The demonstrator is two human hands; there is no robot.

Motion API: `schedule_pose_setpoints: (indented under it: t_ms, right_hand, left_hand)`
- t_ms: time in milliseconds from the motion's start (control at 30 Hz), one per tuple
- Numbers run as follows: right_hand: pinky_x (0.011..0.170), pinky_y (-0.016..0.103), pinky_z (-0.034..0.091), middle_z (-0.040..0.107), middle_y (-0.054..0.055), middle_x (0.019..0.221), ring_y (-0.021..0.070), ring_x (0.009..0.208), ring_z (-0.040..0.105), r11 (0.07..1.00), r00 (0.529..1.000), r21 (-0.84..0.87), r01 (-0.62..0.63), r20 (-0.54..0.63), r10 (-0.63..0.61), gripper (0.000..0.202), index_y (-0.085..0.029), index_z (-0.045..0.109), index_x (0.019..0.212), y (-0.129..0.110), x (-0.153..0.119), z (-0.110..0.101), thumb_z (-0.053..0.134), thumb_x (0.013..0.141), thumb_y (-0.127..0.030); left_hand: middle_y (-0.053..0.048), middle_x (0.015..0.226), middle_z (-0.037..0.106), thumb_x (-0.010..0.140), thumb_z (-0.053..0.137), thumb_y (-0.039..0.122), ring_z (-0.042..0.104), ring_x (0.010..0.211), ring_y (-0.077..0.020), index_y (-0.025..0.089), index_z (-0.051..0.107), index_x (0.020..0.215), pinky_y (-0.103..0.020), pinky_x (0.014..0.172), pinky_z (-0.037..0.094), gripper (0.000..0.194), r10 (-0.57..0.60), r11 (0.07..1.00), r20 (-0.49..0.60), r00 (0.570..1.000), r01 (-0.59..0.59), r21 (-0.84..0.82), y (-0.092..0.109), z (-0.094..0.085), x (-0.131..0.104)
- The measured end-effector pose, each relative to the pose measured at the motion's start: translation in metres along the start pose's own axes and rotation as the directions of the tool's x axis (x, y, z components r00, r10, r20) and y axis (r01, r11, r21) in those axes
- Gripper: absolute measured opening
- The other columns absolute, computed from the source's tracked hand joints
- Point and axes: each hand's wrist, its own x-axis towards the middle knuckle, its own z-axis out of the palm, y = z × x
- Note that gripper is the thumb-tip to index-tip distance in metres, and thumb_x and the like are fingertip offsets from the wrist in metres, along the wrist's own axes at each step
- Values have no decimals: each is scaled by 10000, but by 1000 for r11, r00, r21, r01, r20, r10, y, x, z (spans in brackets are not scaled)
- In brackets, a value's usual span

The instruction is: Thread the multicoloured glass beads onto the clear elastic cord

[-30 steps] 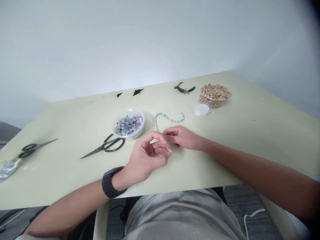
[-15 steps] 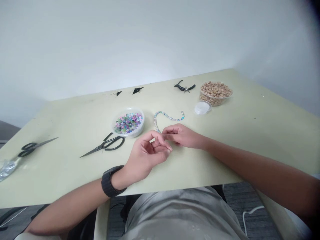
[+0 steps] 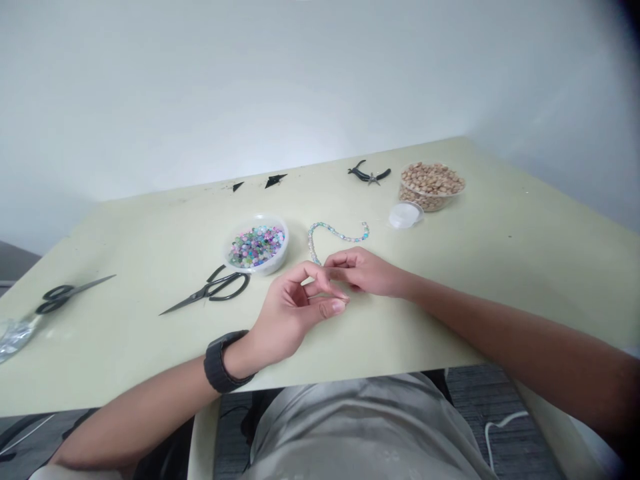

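A strand of small pale, blue and clear beads (image 3: 333,232) lies in a curve on the table, its near end running in behind my hands. At that near end my right hand (image 3: 367,272) is closed, thumb and fingers pinched on the strand. My left hand (image 3: 297,310), with a black band at the wrist, overlaps it in front. Its thumb and fingertip are pressed together, and whatever they hold is too small to make out. Just left of the strand stands a clear round tub (image 3: 283,253) of multicoloured beads.
Black-handled scissors (image 3: 215,288) lie beside the bead tub, and a second pair (image 3: 60,297) near a crinkled plastic wrapper (image 3: 15,339) at far left. Pliers (image 3: 367,175), a tub of tan pieces (image 3: 431,201) and a white lid (image 3: 405,215) are at back right. Black scraps (image 3: 275,181) lie near the wall.
My left thumb and fingertips have shifted slightly to the right, and the thumbnail shows more. My right hand and the bead strand look almost unmoved.
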Motion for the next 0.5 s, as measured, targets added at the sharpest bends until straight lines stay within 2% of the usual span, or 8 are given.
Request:
schedule_pose_setpoints:
  t_ms: [167,300,400,500]
  right_hand:
    - [489,248,308,559,-28,706,76,521,407,1000,1000,3,2,0,-2,330,-171,703,867,1,0,0,673,910,-496]
    - [470,249,303,576,-22,727,69,502,399,1000,1000,-7,-5,-16,5,340,-174,700,873,2,0,1,640,930,-503]
    - [460,249,283,536,-36,672,63,473,376,1000,1000,-19,-21,-21,21,358,-175,692,867,3,0,1,631,937,-520]
    - [450,248,263,489,-48,623,61,453,361,999,999,-34,-17,-27,16,376,-173,691,863,3,0,1,629,938,-536]
  left_hand:
    - [14,837,680,836,819,100,720,904,-110,173,603,837,-193,817,564,227,19,997,-15,1000,-18,74,4,-1,0]
    - [-11,847,654,858,789,105,704,924,-129,168,637,821,-209,837,566,168,108,960,-53,993,-90,265,29,-16,-10]
    - [-16,910,670,866,769,100,700,934,-144,190,652,863,-229,837,576,149,135,887,-88,987,-81,454,61,-40,-36]
    - [-10,948,718,927,685,113,701,940,-165,199,665,884,-281,848,592,99,140,714,-136,981,-4,700,94,-67,-79]
